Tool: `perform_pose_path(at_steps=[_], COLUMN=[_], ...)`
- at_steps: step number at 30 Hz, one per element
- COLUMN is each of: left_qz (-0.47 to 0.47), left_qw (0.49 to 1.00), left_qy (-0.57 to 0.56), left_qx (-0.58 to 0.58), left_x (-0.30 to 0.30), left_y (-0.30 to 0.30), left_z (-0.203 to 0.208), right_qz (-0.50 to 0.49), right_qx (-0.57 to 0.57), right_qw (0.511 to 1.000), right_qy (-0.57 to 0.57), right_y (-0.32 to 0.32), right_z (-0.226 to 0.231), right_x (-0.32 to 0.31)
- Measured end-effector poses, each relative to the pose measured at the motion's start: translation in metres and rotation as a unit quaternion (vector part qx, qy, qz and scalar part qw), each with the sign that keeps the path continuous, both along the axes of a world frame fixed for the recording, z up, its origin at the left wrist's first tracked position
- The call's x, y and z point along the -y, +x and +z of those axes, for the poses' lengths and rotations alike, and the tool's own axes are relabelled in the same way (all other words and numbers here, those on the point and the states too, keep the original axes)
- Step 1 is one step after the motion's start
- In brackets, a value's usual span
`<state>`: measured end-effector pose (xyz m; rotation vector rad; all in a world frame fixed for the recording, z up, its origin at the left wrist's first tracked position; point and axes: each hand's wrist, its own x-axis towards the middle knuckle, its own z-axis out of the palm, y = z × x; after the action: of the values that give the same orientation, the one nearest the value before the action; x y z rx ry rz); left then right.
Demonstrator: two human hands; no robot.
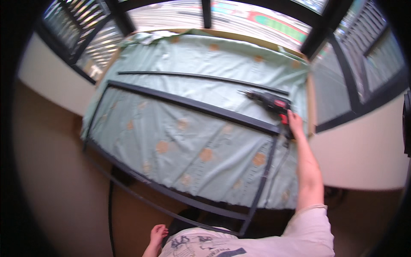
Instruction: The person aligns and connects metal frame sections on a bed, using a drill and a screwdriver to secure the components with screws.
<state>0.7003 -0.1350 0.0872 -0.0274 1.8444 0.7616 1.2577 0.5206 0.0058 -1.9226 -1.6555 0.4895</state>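
My right hand is wrapped round the handle of a black and red power drill at the right side of the cloth. Its bit points left, toward the middle. A dark rectangular frame lies tilted across the table, its near side reaching over the front edge close to my body. Beyond it, apart from the frame, a loose thin dark bar rests on the cloth. My left hand hangs low by my body, fingers curled in, with nothing visible in them.
A wrinkled pale green cloth with orange flowers covers the table. Wooden edging shows at its right side. A cord runs down the cloth from the drill. Dark-framed windows and pale low walls surround the table.
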Motion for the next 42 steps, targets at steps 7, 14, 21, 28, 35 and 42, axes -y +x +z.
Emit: perform_pose_path(at_steps=[7, 14, 21, 28, 35, 42], left_qz=[0.027, 0.072, 0.073, 0.005, 0.133, 0.156], left_qw=[0.999, 0.994, 0.989, 0.993, 0.983, 0.947], left_qy=[-0.019, -0.063, -0.117, -0.09, -0.006, 0.17], left_qx=[0.01, -0.051, -0.051, -0.071, -0.123, -0.225], left_x=[0.045, 0.122, 0.179, 0.223, 0.207, 0.022], left_y=[-0.033, -0.089, -0.143, -0.277, -0.47, -0.663], left_z=[-0.028, -0.036, -0.061, -0.1, -0.121, -0.105], right_qz=[-0.031, -0.019, -0.012, -0.23, -0.084, -0.026], right_qx=[0.253, 0.238, 0.279, 0.151, -0.374, -0.662], right_qw=[0.96, 0.967, 0.96, 0.961, 0.885, 0.749], right_qy=[0.114, -0.086, 0.007, -0.019, 0.265, -0.03], right_y=[-0.001, -0.042, -0.031, -0.021, -0.196, -0.595], right_z=[0.047, 0.033, 0.039, 0.112, 0.196, 0.211], right_x=[0.096, 0.095, 0.135, 0.148, 0.251, 0.321])
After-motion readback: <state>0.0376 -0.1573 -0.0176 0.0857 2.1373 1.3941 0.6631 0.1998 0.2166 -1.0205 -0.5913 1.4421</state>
